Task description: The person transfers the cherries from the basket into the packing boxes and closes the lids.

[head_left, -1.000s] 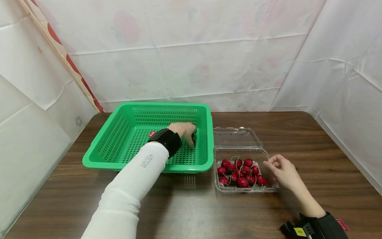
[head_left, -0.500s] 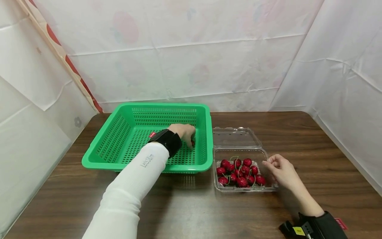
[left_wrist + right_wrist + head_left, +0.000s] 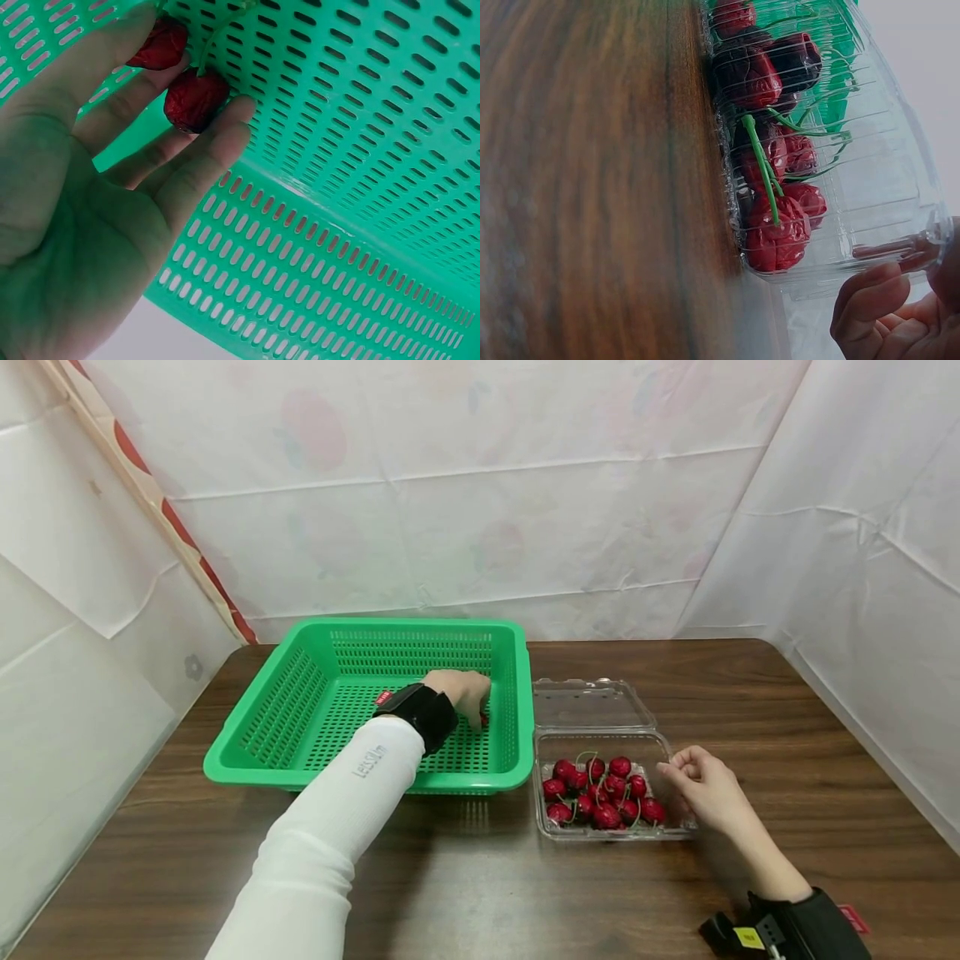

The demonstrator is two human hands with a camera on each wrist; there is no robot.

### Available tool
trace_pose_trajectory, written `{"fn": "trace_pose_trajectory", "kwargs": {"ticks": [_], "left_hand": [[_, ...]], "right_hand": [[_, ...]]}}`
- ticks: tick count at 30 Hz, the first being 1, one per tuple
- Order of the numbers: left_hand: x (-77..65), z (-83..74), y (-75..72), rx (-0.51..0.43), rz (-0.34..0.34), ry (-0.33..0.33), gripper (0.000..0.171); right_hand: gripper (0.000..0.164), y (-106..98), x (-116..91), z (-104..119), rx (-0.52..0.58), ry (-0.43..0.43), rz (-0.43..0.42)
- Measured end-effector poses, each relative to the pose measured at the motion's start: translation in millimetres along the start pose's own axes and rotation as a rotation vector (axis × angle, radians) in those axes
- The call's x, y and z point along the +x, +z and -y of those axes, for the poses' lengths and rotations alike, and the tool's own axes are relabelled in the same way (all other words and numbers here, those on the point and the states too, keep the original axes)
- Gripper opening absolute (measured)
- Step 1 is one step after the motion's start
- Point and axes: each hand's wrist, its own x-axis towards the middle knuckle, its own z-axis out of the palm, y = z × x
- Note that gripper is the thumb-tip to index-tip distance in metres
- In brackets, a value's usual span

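Observation:
My left hand (image 3: 459, 690) reaches down inside the right part of a green perforated basket (image 3: 255, 774). In the left wrist view its thumb and fingers pinch a dark red cherry (image 3: 161, 45), and a second cherry (image 3: 196, 101) with a green stem lies against the fingers. At the right, my right hand (image 3: 708, 787) holds the right rim of a clear plastic box (image 3: 603, 745) between thumb and curled fingers. Several red cherries (image 3: 778, 238), some with green stems, sit in this box, seen through its ribbed wall in the right wrist view.
The box's clear lid (image 3: 592, 703) lies folded open toward the back. Basket and box stand side by side on a dark wooden table (image 3: 480, 893). White sheeting (image 3: 465, 527) hangs behind and on both sides.
My left hand has shifted slightly inside the basket, and a bit of red now shows beside the thumb. The right hand keeps its hold on the box rim.

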Motion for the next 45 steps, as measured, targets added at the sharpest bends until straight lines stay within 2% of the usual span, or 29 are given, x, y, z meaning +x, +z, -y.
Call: {"fn": "trace_pose_trajectory", "kwargs": {"ticks": [11, 18, 23, 27, 33, 41, 45], "left_hand": [[-6.4, -2.1, -7.0, -0.033, -0.005, -0.036, 0.014], [1.2, 4.4, -10.8, -0.069, 0.001, -0.031, 0.015], [-7.9, -0.9, -18.1, -0.052, -0.017, -0.021, 0.011], [-15.2, -4.5, -22.5, -0.027, -0.066, 0.005, 0.010], [-25.0, -10.6, -28.9, -0.023, -0.160, 0.033, 0.020], [-41.1, -23.4, -36.3, -0.044, -0.254, -0.002, 0.030], [-48.4, -28.9, -37.8, -0.057, -0.298, -0.036, 0.029]], "right_hand": [[0.025, 0, 0, 0, -0.033, -0.031, -0.019], [0.027, -1, 0, -1, -0.031, -0.024, -0.020], [0.027, -1, 0, -3, -0.036, -0.018, -0.022], [0.028, -1, 0, -3, -0.037, -0.016, -0.022], [0.030, -1, 0, -4, -0.030, -0.012, -0.020], [0.029, -1, 1, -4, -0.021, -0.012, -0.017], [0.027, -1, 1, -5, -0.019, -0.011, -0.020]]}}
